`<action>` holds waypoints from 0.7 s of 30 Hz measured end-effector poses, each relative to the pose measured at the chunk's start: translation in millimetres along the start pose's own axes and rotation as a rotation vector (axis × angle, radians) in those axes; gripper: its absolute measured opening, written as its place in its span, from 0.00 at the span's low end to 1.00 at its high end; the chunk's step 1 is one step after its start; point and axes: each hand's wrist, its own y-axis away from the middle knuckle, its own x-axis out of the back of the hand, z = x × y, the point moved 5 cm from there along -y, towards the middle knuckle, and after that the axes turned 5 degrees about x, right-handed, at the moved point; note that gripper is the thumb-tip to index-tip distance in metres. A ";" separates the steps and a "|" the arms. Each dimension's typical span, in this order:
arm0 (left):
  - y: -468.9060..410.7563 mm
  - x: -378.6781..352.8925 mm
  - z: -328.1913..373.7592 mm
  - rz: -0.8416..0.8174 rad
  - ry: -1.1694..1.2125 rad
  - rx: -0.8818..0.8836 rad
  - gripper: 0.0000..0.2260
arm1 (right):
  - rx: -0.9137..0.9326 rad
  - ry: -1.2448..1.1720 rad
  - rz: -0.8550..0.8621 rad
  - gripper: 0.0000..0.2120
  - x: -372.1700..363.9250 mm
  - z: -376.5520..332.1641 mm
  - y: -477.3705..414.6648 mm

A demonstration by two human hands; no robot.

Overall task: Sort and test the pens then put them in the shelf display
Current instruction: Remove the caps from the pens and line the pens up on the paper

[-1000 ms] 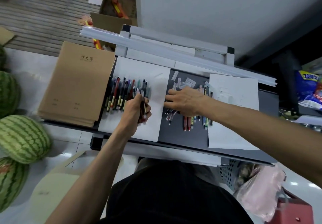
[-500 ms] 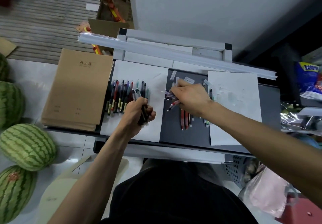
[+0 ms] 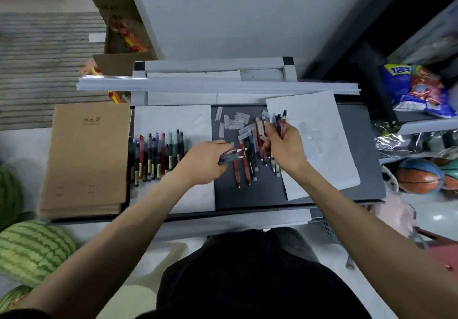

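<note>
pens [image 3: 282, 121] half hidden in right hand [image 3: 285, 151], watermelon [image 3: 8, 194] cut by left edge

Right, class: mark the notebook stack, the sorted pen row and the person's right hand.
notebook stack [image 3: 86, 160]: head view, top cover.
sorted pen row [image 3: 151, 156]: head view, middle barrels.
right hand [image 3: 285, 150]: head view, back of hand.

On the dark grey tabletop [image 3: 247, 199], loose pens [image 3: 244, 167] and clear plastic pieces [image 3: 235, 122] are scattered between the grips of the left hand [image 3: 203, 162] and the right hand [image 3: 285, 149]. One white sheet [image 3: 173, 120] is laid left of the left grip and another white sheet [image 3: 319, 145] right of the right grip. Brown notebooks [image 3: 89, 160] are stacked furthest left.
</note>
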 end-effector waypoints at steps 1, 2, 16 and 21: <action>-6.2 -0.6 5.4 -0.024 -0.084 -0.078 0.06 | -0.028 -0.051 0.009 0.21 3.4 4.7 2.8; -12.1 -1.8 10.0 -0.057 -0.149 -0.140 0.12 | -0.065 -0.112 0.019 0.20 5.9 11.5 4.4; -40.0 -19.9 32.7 -0.256 -0.753 -0.452 0.17 | -0.396 -0.629 0.076 0.12 9.4 60.5 36.6; -37.7 -26.6 42.3 -0.253 -0.880 -0.495 0.14 | -0.455 -0.684 0.127 0.10 6.9 70.4 46.6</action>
